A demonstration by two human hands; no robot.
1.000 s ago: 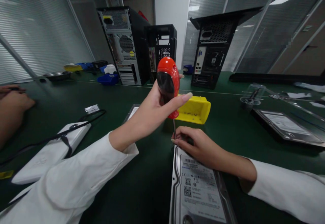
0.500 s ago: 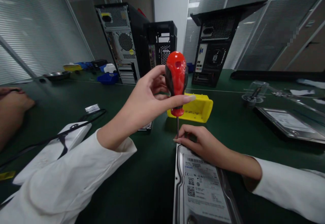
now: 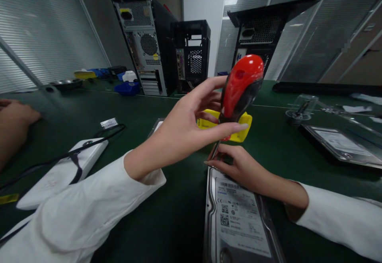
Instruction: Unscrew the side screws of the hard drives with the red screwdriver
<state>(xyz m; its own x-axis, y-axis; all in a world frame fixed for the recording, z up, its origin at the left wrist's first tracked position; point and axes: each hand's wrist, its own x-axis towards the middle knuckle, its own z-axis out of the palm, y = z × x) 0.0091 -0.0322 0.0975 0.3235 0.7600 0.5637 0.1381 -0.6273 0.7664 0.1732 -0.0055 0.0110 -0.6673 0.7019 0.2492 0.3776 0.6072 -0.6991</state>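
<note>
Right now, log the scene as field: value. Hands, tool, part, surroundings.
left hand: holds screwdriver by its handle
right hand: fingertips at the shaft's lower end, by hard drive's far edge; can't tell if pinching anything
screwdriver: red and black, tilted, handle leaning right; tip hidden
hard drive: label up, on green table
behind: yellow bin, partly hidden
right side: another drive
left side: white device; another person's hand

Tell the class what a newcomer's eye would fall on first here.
Probably the red screwdriver, tilted in the left hand near the picture's middle. Next, the silver hard drive at the bottom, the right hand at its far end. Behind, three computer cases stand along the green table's far side.
</note>
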